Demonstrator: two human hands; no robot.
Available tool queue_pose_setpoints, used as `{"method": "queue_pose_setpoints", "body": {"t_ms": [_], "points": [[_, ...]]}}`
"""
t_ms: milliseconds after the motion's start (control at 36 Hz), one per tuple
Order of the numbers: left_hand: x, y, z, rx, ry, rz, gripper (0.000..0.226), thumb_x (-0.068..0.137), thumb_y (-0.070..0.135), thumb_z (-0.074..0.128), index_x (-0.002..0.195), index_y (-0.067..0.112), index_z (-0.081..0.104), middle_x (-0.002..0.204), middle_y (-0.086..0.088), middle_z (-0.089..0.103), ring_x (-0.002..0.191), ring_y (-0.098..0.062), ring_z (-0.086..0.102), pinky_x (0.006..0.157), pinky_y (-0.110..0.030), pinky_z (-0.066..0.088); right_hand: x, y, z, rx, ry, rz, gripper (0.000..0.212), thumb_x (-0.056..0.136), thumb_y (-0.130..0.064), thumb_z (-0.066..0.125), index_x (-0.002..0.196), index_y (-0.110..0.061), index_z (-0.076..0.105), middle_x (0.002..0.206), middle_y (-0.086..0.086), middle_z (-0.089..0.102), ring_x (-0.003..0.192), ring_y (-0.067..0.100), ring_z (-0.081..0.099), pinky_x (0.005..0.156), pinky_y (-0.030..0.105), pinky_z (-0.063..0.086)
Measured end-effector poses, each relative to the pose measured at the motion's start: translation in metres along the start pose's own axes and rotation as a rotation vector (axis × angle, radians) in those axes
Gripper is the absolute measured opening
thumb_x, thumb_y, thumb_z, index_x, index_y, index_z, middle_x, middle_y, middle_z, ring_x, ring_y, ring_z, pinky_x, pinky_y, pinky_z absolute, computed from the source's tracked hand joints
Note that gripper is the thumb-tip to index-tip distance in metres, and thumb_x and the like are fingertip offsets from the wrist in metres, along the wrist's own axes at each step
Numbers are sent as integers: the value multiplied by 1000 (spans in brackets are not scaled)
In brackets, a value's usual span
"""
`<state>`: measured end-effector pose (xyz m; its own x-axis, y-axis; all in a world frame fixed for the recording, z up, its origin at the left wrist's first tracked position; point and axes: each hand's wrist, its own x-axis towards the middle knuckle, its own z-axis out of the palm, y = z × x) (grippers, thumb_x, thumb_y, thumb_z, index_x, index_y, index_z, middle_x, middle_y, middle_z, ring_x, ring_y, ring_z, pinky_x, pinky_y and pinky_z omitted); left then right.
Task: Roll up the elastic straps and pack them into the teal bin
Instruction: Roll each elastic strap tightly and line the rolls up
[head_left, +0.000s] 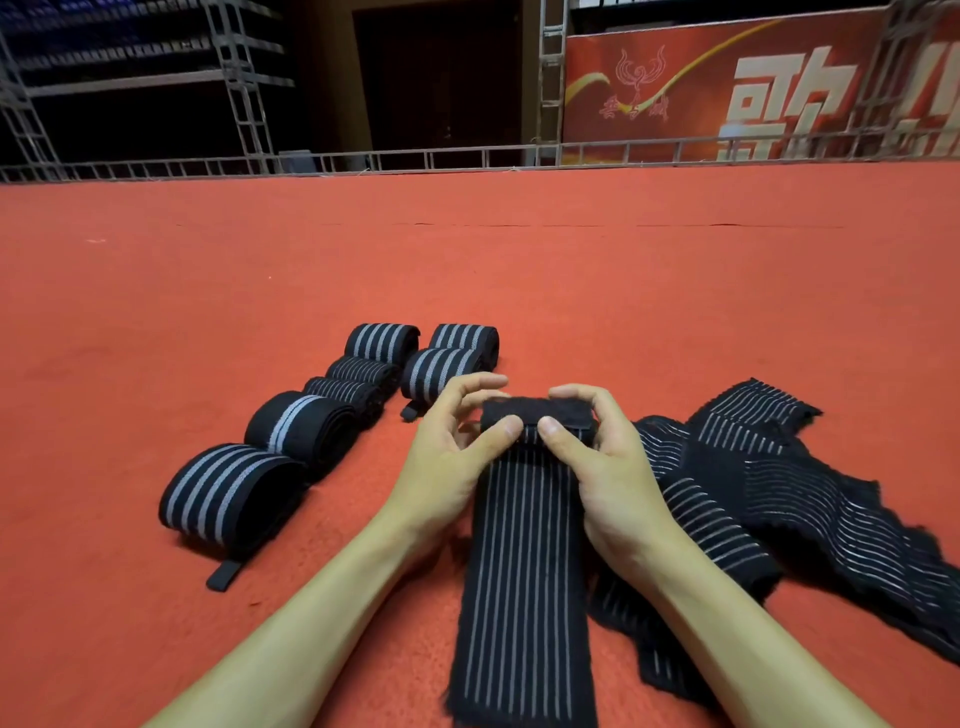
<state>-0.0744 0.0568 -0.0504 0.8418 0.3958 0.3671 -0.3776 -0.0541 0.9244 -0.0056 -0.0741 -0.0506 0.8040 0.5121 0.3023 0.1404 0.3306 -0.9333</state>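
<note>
A black elastic strap (524, 571) with thin grey stripes lies flat on the red carpet, running toward me. Its far end is folded over into a small roll (535, 413). My left hand (457, 447) pinches the roll's left side with thumb and curled fingers. My right hand (597, 447) grips its right side the same way. Several rolled straps (306, 431) lie in two rows to the left and behind my hands. A heap of loose unrolled straps (769, 483) lies at the right. No teal bin is in view.
The red carpet (467, 270) stretches far ahead to a low metal truss rail (467, 156). Behind it stand scaffolding (244, 78) and a red banner (727, 88) with white characters.
</note>
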Motion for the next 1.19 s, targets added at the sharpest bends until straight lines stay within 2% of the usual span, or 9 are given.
{"method": "queue_pose_setpoints", "body": {"t_ms": [139, 250, 361, 472, 667, 889, 1028, 1111, 1194], "points": [[-1, 1, 2, -16, -3, -86, 24, 82, 26, 70, 106, 23, 66, 103, -3, 68, 90, -12, 67, 77, -26, 55, -1, -2, -1, 5, -23, -6, 24, 87, -14, 66, 99, -35, 63, 100, 5, 69, 94, 20, 65, 90, 44, 54], [-2, 3, 1, -73, -3, -42, 31, 82, 4, 70, 109, 20, 66, 100, -2, 68, 84, -14, 68, 76, -29, 57, 0, -4, 1, 80, -14, 45, 33, 91, 1, 62, 109, -27, 60, 95, 6, 70, 90, 21, 66, 86, 41, 54], [-1, 2, -2, 15, 9, 60, 39, 74, 0, 68, 100, 29, 70, 96, 3, 70, 84, -11, 64, 78, -24, 52, 0, -5, 2, 138, -24, 115, 27, 90, -15, 66, 115, -25, 58, 95, 7, 72, 91, 22, 69, 87, 41, 55], [-1, 0, -1, 45, 13, 89, 38, 70, -4, 65, 98, 22, 67, 104, 7, 69, 90, -9, 62, 82, -23, 49, 0, -2, 1, 62, 32, 86, 15, 91, -19, 67, 99, -31, 64, 91, 11, 70, 84, 23, 67, 83, 44, 54], [-1, 2, -1, -131, -61, -46, 35, 74, 25, 76, 107, 31, 66, 108, 2, 66, 95, -18, 63, 86, -39, 51, -1, -5, -1, 44, 28, -19, 30, 89, 3, 64, 94, -26, 64, 94, 7, 65, 79, 13, 66, 69, 28, 54], [-1, 4, 1, -70, 9, -39, 28, 80, 11, 69, 99, 32, 69, 97, 3, 70, 85, -18, 67, 76, -37, 57, -2, -8, 0, 127, 28, 51, 40, 87, 10, 61, 107, -25, 60, 101, 12, 62, 83, 16, 65, 72, 32, 56], [-1, 2, -2, -6, -5, 109, 34, 74, -4, 69, 96, 22, 64, 119, -1, 69, 96, -12, 65, 84, -27, 52, -3, -7, 2, 117, 4, 75, 24, 90, -10, 66, 109, -23, 60, 85, -2, 69, 80, 13, 67, 70, 30, 57], [-1, 1, -2, 24, -26, 121, 37, 74, -3, 68, 93, 29, 64, 125, -1, 66, 102, -11, 63, 87, -27, 50, -4, -7, 1, 89, -11, 36, 21, 91, -7, 66, 104, -22, 61, 79, -7, 68, 76, 9, 66, 67, 26, 54], [0, 0, -2, 0, -52, 68, 37, 78, 11, 72, 109, 25, 59, 127, -3, 62, 105, -13, 61, 92, -31, 51, -4, -8, 0, 84, -38, 19, 28, 89, 2, 65, 100, -23, 61, 81, -4, 69, 78, 13, 66, 70, 32, 56]]}}
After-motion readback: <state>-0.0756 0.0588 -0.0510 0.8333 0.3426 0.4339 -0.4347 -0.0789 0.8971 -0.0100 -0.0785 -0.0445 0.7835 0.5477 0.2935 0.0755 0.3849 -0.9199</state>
